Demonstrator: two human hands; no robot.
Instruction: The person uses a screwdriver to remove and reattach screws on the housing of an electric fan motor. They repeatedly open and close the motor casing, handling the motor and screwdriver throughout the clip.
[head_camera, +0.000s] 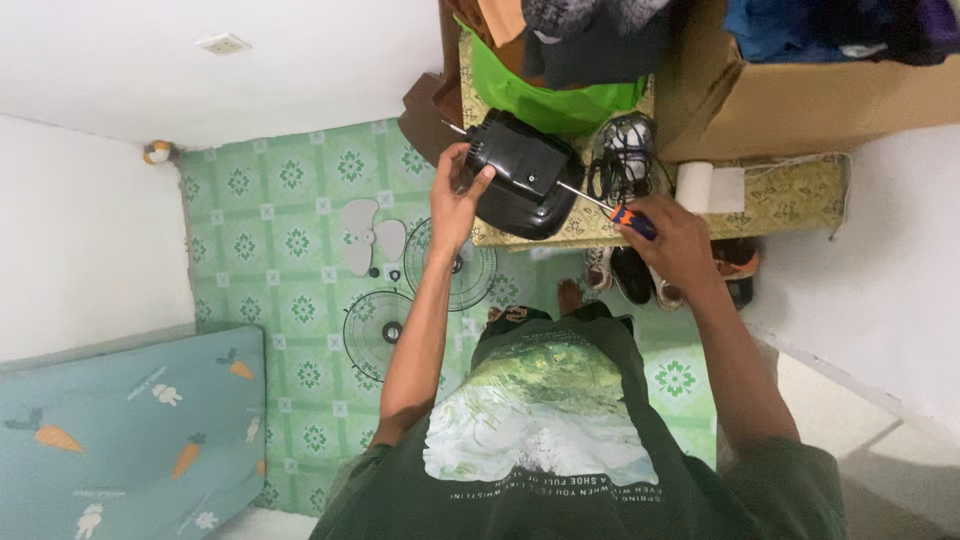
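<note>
A glossy black fan motor housing (522, 175) is seen on a tabletop (790, 195) covered in a gold floral print. An orange and blue handle is shown on the screwdriver (633, 220). The floor (290, 240) is patterned in green medallion tiles; the mattress (130, 420) is printed with orange carrots on teal.

Even, soft indoor light, faint shadows, no glare; sharp centre, with wide-angle bending at the edges.

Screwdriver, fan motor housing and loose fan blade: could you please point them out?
screwdriver (634, 220), head view, orange handle.
fan motor housing (525, 170), head view, black top face.
fan blade (362, 235), head view, grey centre.
</note>
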